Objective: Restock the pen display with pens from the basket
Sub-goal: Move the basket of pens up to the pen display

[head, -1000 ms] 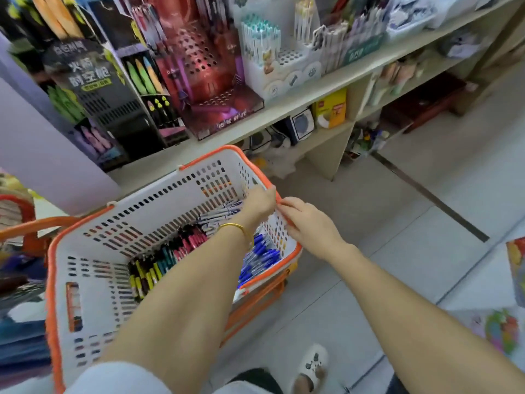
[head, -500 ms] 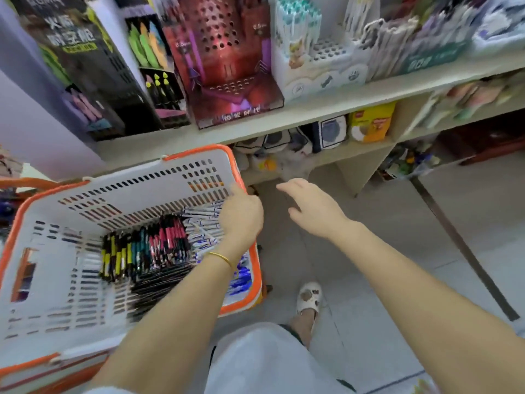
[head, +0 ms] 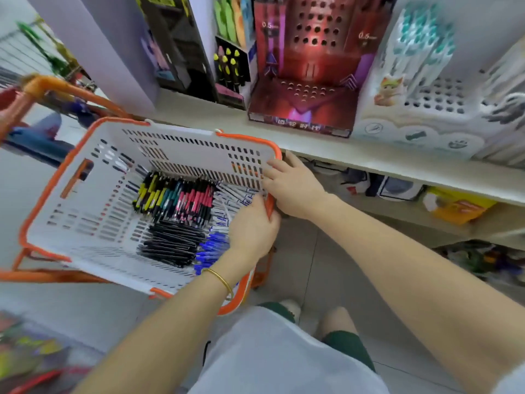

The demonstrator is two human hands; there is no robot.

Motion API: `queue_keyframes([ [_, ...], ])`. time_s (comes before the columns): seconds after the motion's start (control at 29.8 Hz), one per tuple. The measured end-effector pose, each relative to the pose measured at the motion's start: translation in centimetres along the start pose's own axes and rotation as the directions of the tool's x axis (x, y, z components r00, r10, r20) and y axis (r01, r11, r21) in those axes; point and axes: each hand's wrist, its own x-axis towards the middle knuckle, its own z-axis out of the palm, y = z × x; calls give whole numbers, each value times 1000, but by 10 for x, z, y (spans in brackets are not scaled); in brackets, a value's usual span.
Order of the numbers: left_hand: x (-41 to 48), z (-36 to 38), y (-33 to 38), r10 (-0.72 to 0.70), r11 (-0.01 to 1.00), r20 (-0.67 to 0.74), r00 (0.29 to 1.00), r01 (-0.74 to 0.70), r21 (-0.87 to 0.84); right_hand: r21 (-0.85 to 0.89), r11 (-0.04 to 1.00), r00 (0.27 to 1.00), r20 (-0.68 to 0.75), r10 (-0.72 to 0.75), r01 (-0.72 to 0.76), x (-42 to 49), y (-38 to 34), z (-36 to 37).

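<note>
The left hand [head: 252, 230], a gold bangle [head: 224, 282] on its wrist, reaches in from the lower middle of the frame, knuckles up, with its fingers curled round the right-hand rim of the basket [head: 250, 139]. The right hand [head: 297, 191], bare forearm running in from the lower right, lies palm down just above it, fingers fairly straight against the basket's upper-right corner.
</note>
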Motion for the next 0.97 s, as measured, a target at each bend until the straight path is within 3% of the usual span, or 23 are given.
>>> queue_keyframes([
  [0.1,-1,8,14,-59,998,6,998,59,23,-28,985,983,-66,-173,171,-2,24,2],
  [0.3,-16,21,51,-199,970,-12,980,198,141,61,898,899,-5,-437,437,-12,63,-1],
  [0.44,-28,41,82,-290,916,-76,954,300,266,34,870,865,86,-494,493,-29,81,-1],
  [0.64,-46,77,124,-415,896,-79,907,422,136,45,860,859,45,-510,508,-71,108,8],
  [0.97,-77,130,205,-422,902,-84,903,427,59,109,861,860,71,-505,496,-154,157,25],
])
